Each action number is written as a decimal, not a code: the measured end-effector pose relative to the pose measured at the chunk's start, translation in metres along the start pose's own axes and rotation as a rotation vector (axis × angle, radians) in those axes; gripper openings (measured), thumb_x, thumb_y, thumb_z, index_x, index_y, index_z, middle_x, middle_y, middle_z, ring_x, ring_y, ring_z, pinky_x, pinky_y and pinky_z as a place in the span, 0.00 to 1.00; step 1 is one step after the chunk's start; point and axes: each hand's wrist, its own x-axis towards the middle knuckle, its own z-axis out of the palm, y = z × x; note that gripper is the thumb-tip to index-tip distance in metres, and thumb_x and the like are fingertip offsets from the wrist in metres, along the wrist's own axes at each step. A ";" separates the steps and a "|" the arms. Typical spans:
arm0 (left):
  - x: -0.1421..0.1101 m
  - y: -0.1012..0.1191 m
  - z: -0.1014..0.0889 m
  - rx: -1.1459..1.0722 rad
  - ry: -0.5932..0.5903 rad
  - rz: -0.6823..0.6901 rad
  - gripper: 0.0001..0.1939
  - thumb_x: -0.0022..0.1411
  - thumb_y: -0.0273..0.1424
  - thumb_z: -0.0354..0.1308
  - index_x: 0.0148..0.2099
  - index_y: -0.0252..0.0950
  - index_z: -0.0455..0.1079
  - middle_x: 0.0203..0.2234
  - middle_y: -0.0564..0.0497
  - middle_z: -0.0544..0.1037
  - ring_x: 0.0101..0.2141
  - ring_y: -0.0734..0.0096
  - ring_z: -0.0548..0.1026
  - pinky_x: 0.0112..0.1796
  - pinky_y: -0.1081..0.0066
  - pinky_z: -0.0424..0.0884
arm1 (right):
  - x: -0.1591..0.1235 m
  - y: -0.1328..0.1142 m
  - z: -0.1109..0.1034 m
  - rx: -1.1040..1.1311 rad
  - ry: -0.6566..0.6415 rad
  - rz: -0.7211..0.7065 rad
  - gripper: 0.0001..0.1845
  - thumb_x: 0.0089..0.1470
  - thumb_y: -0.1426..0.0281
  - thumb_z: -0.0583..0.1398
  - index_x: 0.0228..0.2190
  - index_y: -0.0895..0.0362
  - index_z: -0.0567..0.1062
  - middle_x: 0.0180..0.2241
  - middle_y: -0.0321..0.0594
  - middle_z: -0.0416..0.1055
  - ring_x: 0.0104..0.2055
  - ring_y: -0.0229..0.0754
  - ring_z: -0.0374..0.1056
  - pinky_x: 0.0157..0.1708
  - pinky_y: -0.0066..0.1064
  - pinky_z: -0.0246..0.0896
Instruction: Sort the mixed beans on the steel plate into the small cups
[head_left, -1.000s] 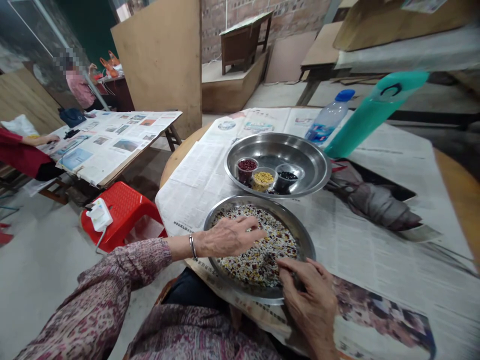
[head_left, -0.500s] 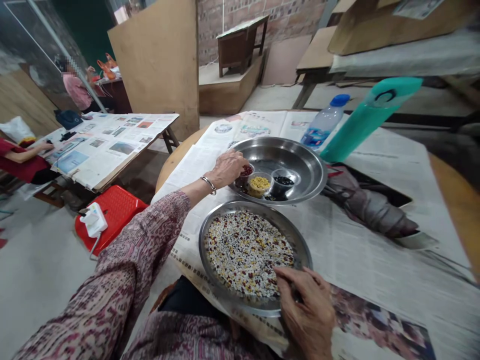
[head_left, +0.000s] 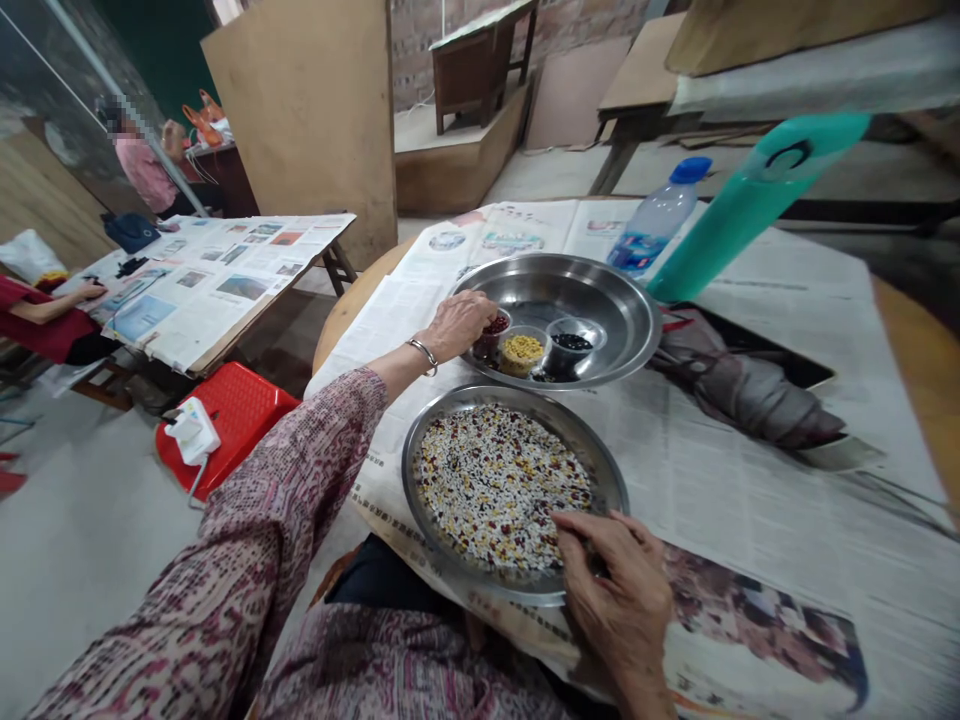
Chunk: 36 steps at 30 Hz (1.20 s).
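Note:
My left hand (head_left: 463,322) reaches over the cup of dark red beans (head_left: 493,341), its fingertips drawn together at the cup's mouth; any bean between them is hidden. Beside that cup stand a cup of yellow beans (head_left: 523,352) and a cup of black beans (head_left: 570,346), all inside a steel basin (head_left: 600,283). Nearer to me, a round steel plate (head_left: 411,470) holds white grains mixed with red, yellow and black beans (head_left: 495,480). My right hand (head_left: 619,580) is at the plate's right edge, thumb and fingers closed together over the mix; what they hold is not visible.
Newspaper (head_left: 735,480) covers the round table. A water bottle (head_left: 656,220), a teal bottle-like object (head_left: 757,205) and a folded grey umbrella (head_left: 750,385) lie or stand right of the basin. At left are a red stool (head_left: 247,410) and another person's arm (head_left: 67,300).
My left hand has moved from above the mixed plate up to the cup of red beans and stayed there over the last half second. My right hand has kept its place at the plate.

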 end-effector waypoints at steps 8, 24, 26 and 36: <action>-0.035 0.022 -0.015 -0.079 0.072 0.074 0.17 0.74 0.26 0.40 0.52 0.26 0.68 0.45 0.42 0.72 0.44 0.68 0.70 0.50 0.64 0.67 | -0.002 0.001 0.000 -0.006 0.007 0.019 0.05 0.56 0.72 0.59 0.34 0.53 0.75 0.31 0.36 0.78 0.32 0.41 0.73 0.48 0.42 0.62; -0.158 0.083 0.028 -0.054 -0.145 0.316 0.11 0.72 0.29 0.47 0.48 0.35 0.70 0.43 0.47 0.73 0.44 0.68 0.72 0.45 0.68 0.71 | -0.002 0.001 0.003 -0.012 0.028 0.020 0.05 0.56 0.73 0.59 0.33 0.53 0.76 0.31 0.35 0.78 0.32 0.39 0.72 0.49 0.40 0.60; -0.150 0.074 0.027 -0.084 -0.070 0.181 0.11 0.72 0.31 0.49 0.50 0.35 0.69 0.45 0.47 0.72 0.45 0.67 0.71 0.48 0.67 0.70 | -0.002 0.002 0.003 -0.014 0.026 0.028 0.05 0.55 0.72 0.59 0.33 0.53 0.76 0.31 0.35 0.78 0.33 0.39 0.72 0.49 0.40 0.60; -0.133 0.094 0.031 -0.284 -0.259 0.141 0.12 0.66 0.32 0.58 0.51 0.36 0.70 0.43 0.46 0.71 0.45 0.64 0.72 0.48 0.66 0.69 | -0.002 0.001 0.003 -0.011 0.040 0.039 0.05 0.55 0.73 0.59 0.32 0.53 0.76 0.30 0.35 0.78 0.32 0.39 0.72 0.50 0.40 0.61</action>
